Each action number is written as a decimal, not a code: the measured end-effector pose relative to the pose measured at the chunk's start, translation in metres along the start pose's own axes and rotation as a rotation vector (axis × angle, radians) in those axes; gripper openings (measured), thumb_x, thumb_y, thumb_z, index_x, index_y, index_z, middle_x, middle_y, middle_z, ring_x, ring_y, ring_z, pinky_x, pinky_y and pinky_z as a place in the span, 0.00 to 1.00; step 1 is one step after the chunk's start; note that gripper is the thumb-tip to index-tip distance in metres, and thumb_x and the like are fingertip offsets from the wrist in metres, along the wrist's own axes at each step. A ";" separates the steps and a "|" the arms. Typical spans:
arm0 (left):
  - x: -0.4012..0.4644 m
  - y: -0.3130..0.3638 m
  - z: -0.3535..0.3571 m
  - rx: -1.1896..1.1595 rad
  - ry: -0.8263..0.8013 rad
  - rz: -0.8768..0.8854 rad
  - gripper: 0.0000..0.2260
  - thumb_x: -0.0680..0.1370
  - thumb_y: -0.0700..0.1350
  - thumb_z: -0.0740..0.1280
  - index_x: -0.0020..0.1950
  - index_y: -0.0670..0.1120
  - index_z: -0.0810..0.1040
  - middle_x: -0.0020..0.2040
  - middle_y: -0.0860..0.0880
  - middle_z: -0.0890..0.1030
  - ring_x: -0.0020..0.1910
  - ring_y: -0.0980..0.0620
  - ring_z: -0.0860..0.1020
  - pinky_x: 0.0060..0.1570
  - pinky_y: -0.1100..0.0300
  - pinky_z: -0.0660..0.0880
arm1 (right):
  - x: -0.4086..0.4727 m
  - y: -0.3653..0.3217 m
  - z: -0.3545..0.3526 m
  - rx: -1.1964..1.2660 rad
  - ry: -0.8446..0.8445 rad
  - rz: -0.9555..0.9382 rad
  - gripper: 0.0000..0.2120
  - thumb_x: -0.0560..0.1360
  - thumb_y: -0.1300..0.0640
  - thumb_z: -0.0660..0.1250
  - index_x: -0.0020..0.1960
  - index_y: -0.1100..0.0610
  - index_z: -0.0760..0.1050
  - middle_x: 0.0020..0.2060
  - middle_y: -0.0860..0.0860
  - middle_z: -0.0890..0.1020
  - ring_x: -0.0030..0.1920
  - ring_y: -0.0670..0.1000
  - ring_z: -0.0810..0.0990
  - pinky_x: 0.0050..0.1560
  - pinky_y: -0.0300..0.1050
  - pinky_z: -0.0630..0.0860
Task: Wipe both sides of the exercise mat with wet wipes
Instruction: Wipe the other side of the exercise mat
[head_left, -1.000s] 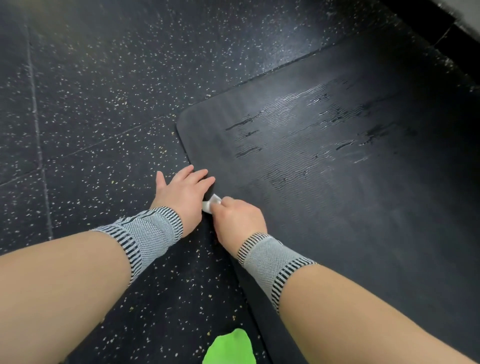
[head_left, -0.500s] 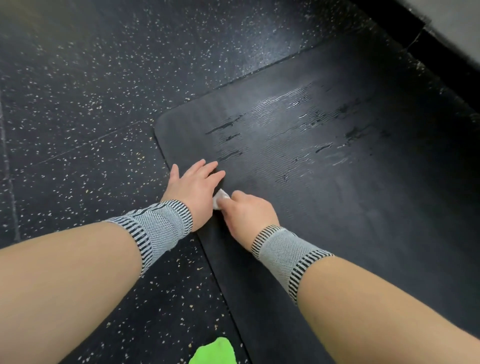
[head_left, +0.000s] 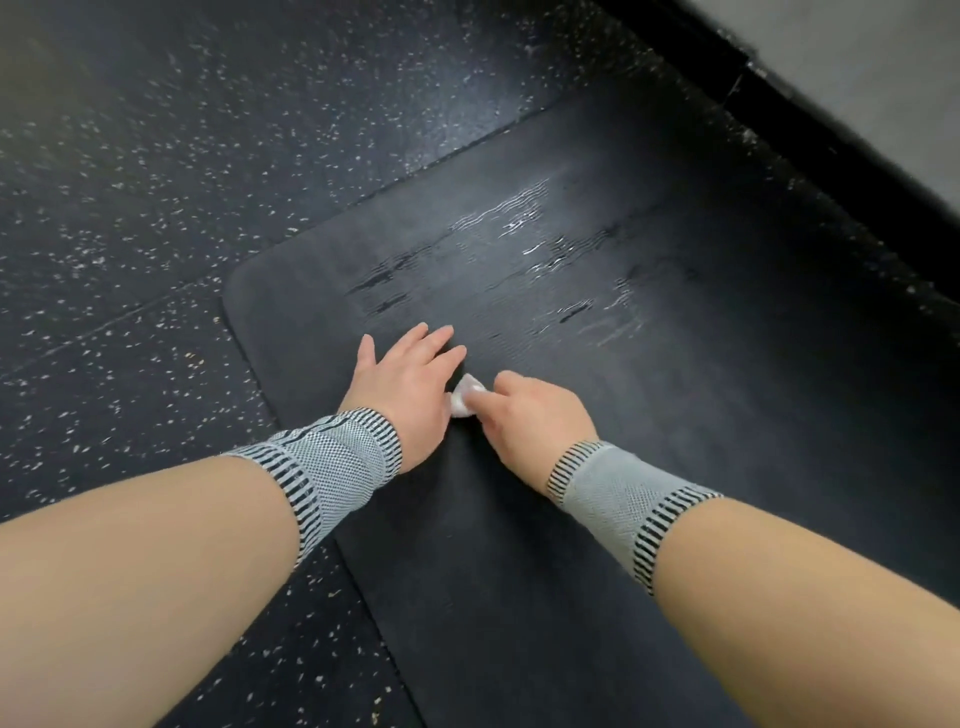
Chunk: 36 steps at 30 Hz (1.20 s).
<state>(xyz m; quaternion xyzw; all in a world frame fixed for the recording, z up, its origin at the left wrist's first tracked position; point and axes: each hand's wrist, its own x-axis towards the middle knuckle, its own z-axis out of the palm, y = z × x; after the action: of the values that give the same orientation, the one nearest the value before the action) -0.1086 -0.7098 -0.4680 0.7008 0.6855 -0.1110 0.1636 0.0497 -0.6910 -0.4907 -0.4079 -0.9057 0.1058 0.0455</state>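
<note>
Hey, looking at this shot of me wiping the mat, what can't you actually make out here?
All in the head view:
- Wet wipe: mostly hidden under the right hand; its size and folds are unclear.
- Exercise mat: its far and near ends are cut off by the frame edges; its underside is hidden.
- Left hand: the palm is hidden against the mat.
- Wet streaks: glare hides how far they spread.

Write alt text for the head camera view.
A person's right hand presses a crumpled white wet wipe onto a black exercise mat while the left hand rests flat beside it. Wet streaks shine farther along the mat, which lies on speckled flooring.
</note>
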 end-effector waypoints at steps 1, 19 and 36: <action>0.004 0.005 -0.002 0.000 0.004 0.011 0.25 0.83 0.48 0.55 0.80 0.52 0.53 0.81 0.55 0.48 0.79 0.53 0.45 0.74 0.38 0.46 | 0.003 0.018 -0.005 -0.021 -0.004 0.056 0.07 0.67 0.57 0.73 0.45 0.52 0.80 0.33 0.53 0.74 0.30 0.57 0.77 0.27 0.41 0.60; 0.084 0.072 -0.031 -0.018 0.004 0.124 0.33 0.80 0.60 0.58 0.80 0.50 0.50 0.81 0.53 0.44 0.79 0.53 0.43 0.75 0.38 0.46 | 0.004 0.166 -0.044 -0.091 0.120 0.576 0.13 0.79 0.53 0.57 0.60 0.50 0.76 0.48 0.54 0.72 0.46 0.58 0.76 0.41 0.47 0.69; 0.160 0.104 -0.060 0.173 -0.253 0.206 0.64 0.61 0.73 0.72 0.79 0.46 0.36 0.79 0.47 0.35 0.79 0.46 0.37 0.75 0.41 0.51 | 0.011 0.160 -0.039 0.034 0.069 0.272 0.10 0.75 0.55 0.61 0.51 0.55 0.79 0.39 0.56 0.74 0.33 0.60 0.76 0.30 0.51 0.75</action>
<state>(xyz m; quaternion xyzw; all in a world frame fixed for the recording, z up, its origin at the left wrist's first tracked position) -0.0036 -0.5402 -0.4656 0.7591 0.5720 -0.2394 0.1983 0.1654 -0.5737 -0.4892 -0.5293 -0.8382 0.1123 0.0687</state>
